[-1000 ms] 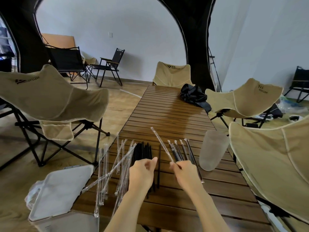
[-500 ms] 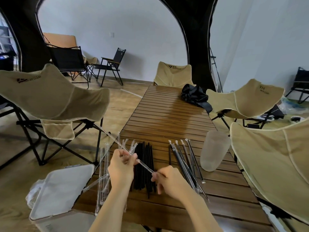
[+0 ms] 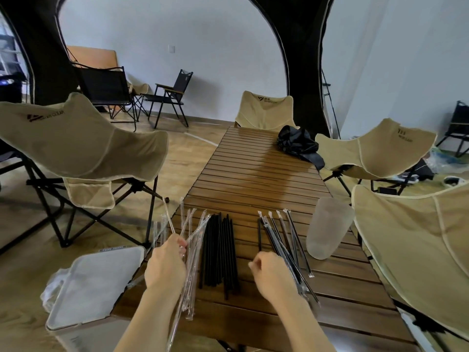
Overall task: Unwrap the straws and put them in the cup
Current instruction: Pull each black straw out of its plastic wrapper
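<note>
Head view: the person's left hand [image 3: 166,265] sits at the lower centre-left of the frame, its fingers closed on a thin, clear plastic straw wrapper [image 3: 169,219] that slants up and left, out past the desk edge. The wrapper looks empty. Just beside this hand, a loose heap of clear empty wrappers [image 3: 194,252] lies along the left part of the brown slatted wooden desk [image 3: 253,174].

At the centre of the desk lies a bundle of bare black straws [image 3: 218,250], side by side and running away from the person. To its right is a fan of black straws in clear wrappers [image 3: 284,237]. The right hand [image 3: 274,275] is at the near end of that fan with its fingers curled. I cannot tell whether it pinches one of them or holds nothing.

The frosted translucent plastic cup [image 3: 327,229] stands at the right edge of the desk, beside the wrapped straws, and no straw shows in it. A white lidded bin [image 3: 94,283] stands at the lower left, below the desk corner.

The step in hand looks like getting rid of a spent wrapper, with several straws unwrapped and several left. The next move calls for the left hand to let the wrapper go on the heap and for the right to lift one wrapped straw clear of its neighbours. The bare bundle is not yet in the cup.
</note>
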A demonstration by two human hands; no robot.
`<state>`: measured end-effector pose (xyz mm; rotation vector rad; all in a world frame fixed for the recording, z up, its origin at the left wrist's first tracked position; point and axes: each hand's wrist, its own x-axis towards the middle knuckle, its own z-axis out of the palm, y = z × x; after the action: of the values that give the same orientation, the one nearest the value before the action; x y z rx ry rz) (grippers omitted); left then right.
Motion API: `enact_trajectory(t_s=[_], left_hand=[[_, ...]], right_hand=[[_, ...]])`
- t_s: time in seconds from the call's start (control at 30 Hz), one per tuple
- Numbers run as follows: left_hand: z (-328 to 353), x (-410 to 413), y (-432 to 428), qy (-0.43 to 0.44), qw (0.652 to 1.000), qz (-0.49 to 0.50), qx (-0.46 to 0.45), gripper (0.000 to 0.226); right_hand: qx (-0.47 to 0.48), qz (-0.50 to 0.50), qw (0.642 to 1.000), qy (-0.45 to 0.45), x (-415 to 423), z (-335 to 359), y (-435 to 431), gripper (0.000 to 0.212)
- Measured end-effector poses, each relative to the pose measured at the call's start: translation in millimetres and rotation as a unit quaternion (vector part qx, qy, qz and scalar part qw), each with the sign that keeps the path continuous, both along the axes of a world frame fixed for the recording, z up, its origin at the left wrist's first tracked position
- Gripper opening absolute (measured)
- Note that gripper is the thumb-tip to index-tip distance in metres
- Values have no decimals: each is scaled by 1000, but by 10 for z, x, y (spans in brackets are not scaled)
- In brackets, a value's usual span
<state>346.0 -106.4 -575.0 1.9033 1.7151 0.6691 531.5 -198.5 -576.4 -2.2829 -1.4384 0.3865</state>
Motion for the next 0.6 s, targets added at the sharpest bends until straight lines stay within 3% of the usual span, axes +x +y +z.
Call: enact_trajectory(t_s=[0.27,0.6], left_hand=[[-163,-113,29,76,996,-23,-50,43],[-114,-70,2,84,996,-19,-20,27]], right_hand=[[-32,-123,986,-104,224,-70,-75,29],[-83,-163,978,-100,318,-126,-177,31]])
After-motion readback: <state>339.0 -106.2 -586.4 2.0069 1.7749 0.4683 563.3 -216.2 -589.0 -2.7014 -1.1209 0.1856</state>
